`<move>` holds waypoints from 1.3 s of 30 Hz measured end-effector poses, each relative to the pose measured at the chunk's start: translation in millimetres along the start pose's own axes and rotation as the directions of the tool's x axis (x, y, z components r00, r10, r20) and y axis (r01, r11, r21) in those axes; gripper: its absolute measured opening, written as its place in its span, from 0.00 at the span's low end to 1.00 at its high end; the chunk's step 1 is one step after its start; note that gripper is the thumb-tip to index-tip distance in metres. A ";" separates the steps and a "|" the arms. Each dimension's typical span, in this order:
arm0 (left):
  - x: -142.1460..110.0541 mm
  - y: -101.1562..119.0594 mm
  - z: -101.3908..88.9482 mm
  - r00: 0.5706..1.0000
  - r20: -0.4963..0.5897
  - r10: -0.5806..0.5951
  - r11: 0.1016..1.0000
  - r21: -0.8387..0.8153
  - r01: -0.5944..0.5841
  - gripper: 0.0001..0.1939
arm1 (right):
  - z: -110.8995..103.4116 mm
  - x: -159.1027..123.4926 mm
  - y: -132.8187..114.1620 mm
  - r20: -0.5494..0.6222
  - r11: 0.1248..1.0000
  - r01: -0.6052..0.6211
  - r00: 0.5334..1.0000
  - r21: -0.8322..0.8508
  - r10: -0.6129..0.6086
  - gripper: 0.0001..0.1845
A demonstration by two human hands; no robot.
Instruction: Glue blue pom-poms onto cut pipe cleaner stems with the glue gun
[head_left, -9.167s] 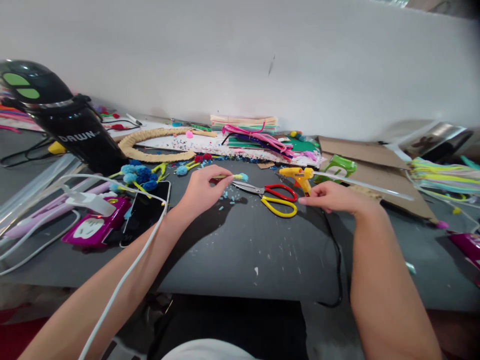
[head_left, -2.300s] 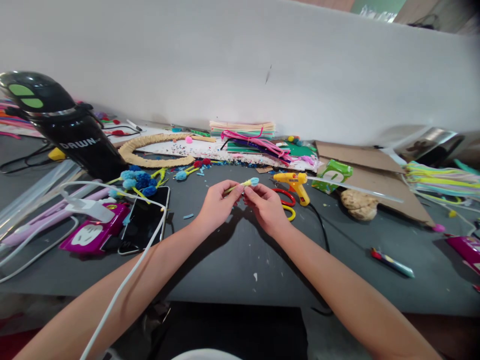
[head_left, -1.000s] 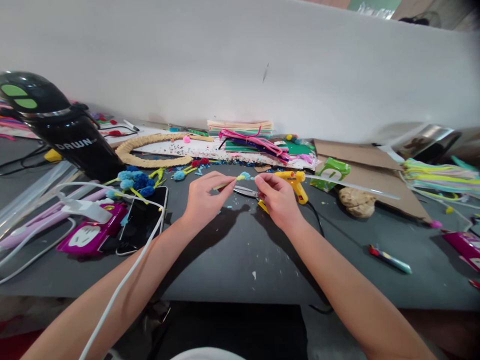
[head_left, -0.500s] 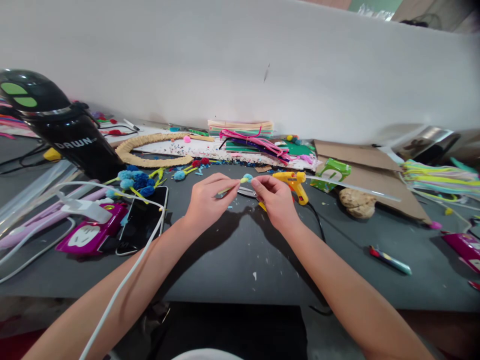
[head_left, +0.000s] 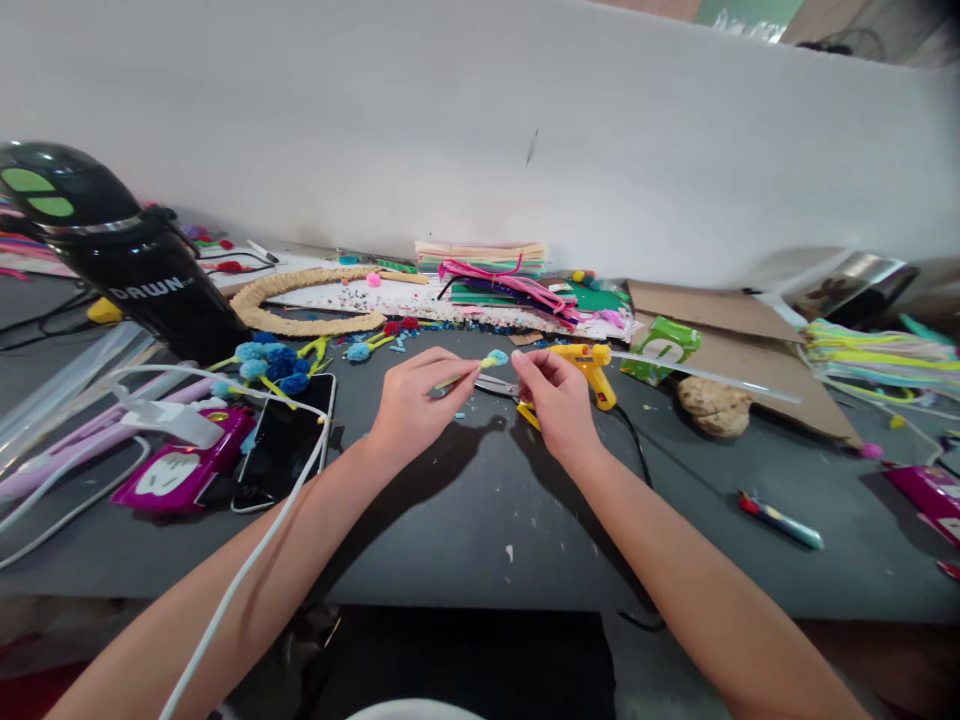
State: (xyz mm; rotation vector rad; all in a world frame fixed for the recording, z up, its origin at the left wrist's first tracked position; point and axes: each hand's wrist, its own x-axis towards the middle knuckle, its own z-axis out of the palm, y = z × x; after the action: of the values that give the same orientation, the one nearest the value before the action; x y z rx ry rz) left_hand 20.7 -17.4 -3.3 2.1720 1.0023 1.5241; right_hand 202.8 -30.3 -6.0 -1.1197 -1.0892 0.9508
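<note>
Craft workspace, glue gun [head_left: 594, 372], pipe cleaners [head_left: 877, 352]

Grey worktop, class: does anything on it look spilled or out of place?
Yes: coloured scraps lie scattered across the white board and onto the grey worktop, loose rather than gathered, so they look spilled.

glue gun [head_left: 598, 372]: yellow | phone [head_left: 288, 440]: black (pale rim) | bottle [head_left: 146, 270]: black

The thin yellow-green fuzzy stem with a fluffy light-blue tip [head_left: 496, 358] lies nearly level, pinched in the left hand [head_left: 417, 405], its blue end pointing toward the fingertips of the right hand [head_left: 556, 403]. Below and between the hands rest the metal-bladed scissors with yellow-coated handles [head_left: 496, 386] (the right hand hides part of them), flat on the dark grey tabletop [head_left: 480, 530].
</note>
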 end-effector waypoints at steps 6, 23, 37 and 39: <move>1.2 1.8 -1.0 0.999 0.022 -0.041 0.998 -0.053 0.042 0.08 | -10.2 4.9 -0.9 0.135 0.992 -0.077 0.989 0.099 0.063 0.15; 1.3 -0.2 0.1 0.998 0.063 0.000 0.997 -0.071 0.004 0.07 | -11.5 2.9 -4.6 0.210 0.999 -0.028 0.977 0.021 0.023 0.14; 1.1 -1.1 -0.7 0.997 0.071 0.023 0.997 -0.074 -0.018 0.07 | -10.4 2.4 -1.5 0.203 1.000 -0.016 0.979 0.003 0.015 0.13; 0.7 -1.8 -0.5 0.997 0.074 0.013 0.997 -0.073 -0.007 0.07 | -10.4 2.3 -2.2 0.201 1.000 -0.023 0.979 0.008 0.021 0.12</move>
State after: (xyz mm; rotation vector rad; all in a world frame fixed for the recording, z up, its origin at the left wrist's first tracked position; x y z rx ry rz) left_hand 19.8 -15.7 -3.7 2.1694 0.8994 1.4495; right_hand 213.5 -30.6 -4.3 -1.0454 -1.2352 1.1039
